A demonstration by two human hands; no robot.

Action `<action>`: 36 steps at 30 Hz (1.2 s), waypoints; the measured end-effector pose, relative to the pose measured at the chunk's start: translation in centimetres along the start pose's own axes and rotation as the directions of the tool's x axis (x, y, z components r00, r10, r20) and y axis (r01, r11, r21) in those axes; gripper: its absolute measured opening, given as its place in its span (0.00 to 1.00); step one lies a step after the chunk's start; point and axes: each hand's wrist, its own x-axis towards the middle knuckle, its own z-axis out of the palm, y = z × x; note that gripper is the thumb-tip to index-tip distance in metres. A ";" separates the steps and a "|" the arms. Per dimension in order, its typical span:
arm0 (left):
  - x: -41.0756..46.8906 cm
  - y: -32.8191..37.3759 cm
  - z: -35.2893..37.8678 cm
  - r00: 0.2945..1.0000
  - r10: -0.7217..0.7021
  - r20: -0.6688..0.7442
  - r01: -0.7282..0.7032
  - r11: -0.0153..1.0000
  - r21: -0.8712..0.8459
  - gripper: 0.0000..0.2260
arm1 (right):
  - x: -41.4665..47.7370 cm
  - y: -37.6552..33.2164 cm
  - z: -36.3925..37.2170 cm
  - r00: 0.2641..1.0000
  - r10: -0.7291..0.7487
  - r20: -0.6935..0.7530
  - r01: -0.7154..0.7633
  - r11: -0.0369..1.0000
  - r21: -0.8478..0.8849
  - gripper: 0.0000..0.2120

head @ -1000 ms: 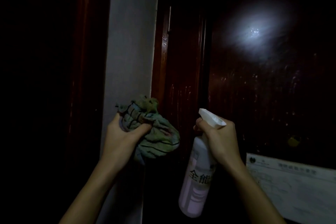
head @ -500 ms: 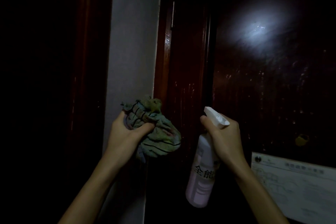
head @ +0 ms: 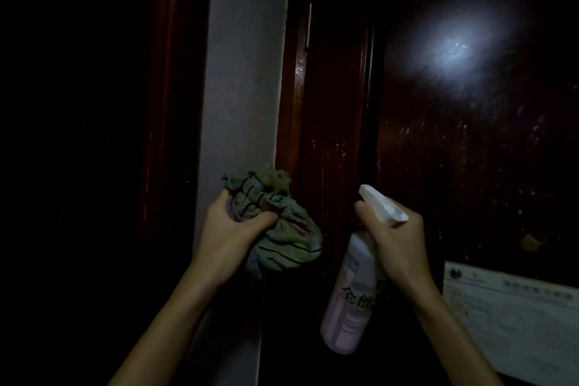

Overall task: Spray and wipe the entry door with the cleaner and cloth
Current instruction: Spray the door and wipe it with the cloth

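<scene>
- Dim entryway: dark red-brown door (head: pixel 470 150), streaked, lit by one bright glare patch; pale wall strip (head: pixel 244 88) left of the door.
- Cloth (head: pixel 282 229), striped, bunched: clenched in the left hand (head: pixel 228 229), before the door's left frame.
- Spray bottle (head: pixel 354 291), white: neck gripped by the right hand (head: pixel 398 238), nozzle towards the door.
- Printed sheet (head: pixel 517 316): seen on the door, lower right.

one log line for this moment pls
left hand: grips bunched cloth | right hand: holds spray bottle | door: dark, streaked | phase: pre-wipe
</scene>
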 end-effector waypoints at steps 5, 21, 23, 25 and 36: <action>-0.4 0.4 0.2 1.000 -0.002 0.018 0.002 1.000 -0.006 0.15 | -0.2 -0.6 0.4 0.999 -0.012 -0.045 0.013 1.000 0.021 0.07; -1.0 0.8 0.0 1.000 -0.005 0.006 0.005 1.000 0.002 0.15 | -0.6 -1.7 -0.3 0.999 0.003 -0.048 -0.002 1.000 0.025 0.09; -1.1 0.8 0.0 1.000 -0.007 0.011 0.007 1.000 -0.002 0.15 | -0.4 -1.4 -0.6 0.999 0.019 -0.035 -0.019 1.000 0.004 0.10; -1.1 0.8 -0.1 1.000 -0.009 0.005 0.009 1.000 -0.003 0.15 | -0.3 -1.3 -0.7 0.999 0.034 -0.033 -0.035 0.999 -0.023 0.05; -1.1 0.9 -0.6 1.000 -0.013 0.000 0.013 1.000 -0.007 0.14 | -0.5 -1.1 -0.5 1.000 0.019 -0.016 -0.020 1.000 -0.022 0.08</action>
